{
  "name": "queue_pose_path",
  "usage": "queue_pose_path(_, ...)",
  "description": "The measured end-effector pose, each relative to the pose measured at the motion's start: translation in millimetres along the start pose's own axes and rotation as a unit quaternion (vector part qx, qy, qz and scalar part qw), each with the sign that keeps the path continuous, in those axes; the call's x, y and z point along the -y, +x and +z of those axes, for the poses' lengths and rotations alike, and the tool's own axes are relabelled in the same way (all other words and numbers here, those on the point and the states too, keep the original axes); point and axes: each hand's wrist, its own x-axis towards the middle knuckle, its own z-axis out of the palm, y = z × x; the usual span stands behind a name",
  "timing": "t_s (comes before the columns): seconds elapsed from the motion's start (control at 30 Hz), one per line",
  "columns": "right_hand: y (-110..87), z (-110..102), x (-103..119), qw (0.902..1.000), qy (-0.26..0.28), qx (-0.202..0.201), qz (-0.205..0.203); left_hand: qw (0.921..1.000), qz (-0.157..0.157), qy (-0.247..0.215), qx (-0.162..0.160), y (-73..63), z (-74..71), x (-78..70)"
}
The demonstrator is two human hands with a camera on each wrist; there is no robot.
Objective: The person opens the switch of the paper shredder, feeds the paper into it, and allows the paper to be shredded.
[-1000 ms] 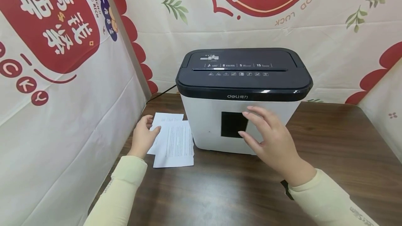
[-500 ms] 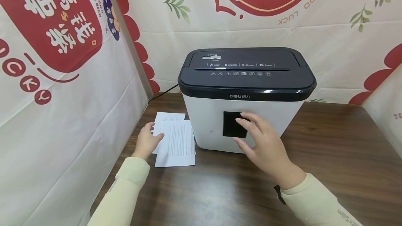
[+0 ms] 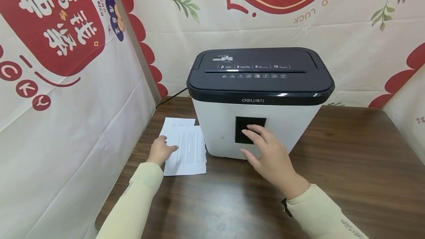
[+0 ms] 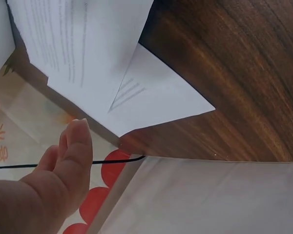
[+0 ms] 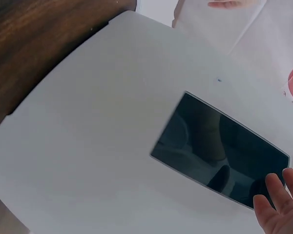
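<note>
"Printed sheets (image 3: pixel 189 150): where do we locate them?"

"We find them on the wood-grain table (image 3: pixel 216 205), just left of the paper shredder (image 3: pixel 260 110). One sheet partly overlaps another, text side up."

"In what position do we read the left hand (image 3: pixel 161 150)?"

"At the left edge of the sheets, fingers loosely bent, thumb extended across the upper page in the head view. We see nothing in its grasp. Whether it touches the paper, we cannot tell."

"And the right hand (image 3: pixel 269 158)?"

"In front of the shredder's black window (image 5: pixel 215 146), half spread, thumb and fingers well parted, holding nothing. In the right wrist view we note fingertips overlapping one corner of the window; contact cannot be confirmed."

"What else do we record on the unit?"

"We identify a dark top cover (image 3: pixel 260 84) with a feed slot (image 3: pixel 255 71), a row of pictograms (image 3: pixel 257 76) in front of it, and deli lettering (image 3: pixel 253 100) on the front band (image 3: pixel 280 99). At the rear left we trace a black cord (image 3: pixel 172 97)"
</note>
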Motion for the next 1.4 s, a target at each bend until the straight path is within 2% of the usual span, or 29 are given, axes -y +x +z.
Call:
queue_pose_path(0.2, -2.4, 9.9, 1.4, 0.9999, 0.006, 0.006, 0.010, 0.9996, -0.026, 0.005, 0.009, 5.9, 4.6, -1.4)
queue_pose_path(0.4, -5.5, 18.2, 3.3, 0.9996, 0.011, 0.020, 0.015, 0.9989, -0.044, -0.010, 0.012, 12.3, 10.0, 0.5)
queue_pose_path(0.83, -14.0, 30.5, 7.1, 0.9980, 0.013, 0.049, 0.038, 0.9987, -0.044, 0.022, 0.015, 30.3, 22.5, 12.7)
queue_pose_path(1.0, -17.8, 33.4, 7.5, 0.9972, 0.014, 0.056, 0.047, 0.9982, -0.055, 0.022, 0.010, 36.6, 26.5, 15.9)
queue_pose_path(1.17, -21.6, 38.6, 6.8, 0.9968, 0.016, 0.061, 0.048, 0.9984, -0.054, 0.018, 0.004, 42.1, 27.7, 19.4)
queue_pose_path(1.4, -26.1, 46.5, 5.1, 0.9969, 0.016, 0.067, 0.037, 0.9968, -0.077, 0.018, 0.005, 48.4, 29.9, 21.2)
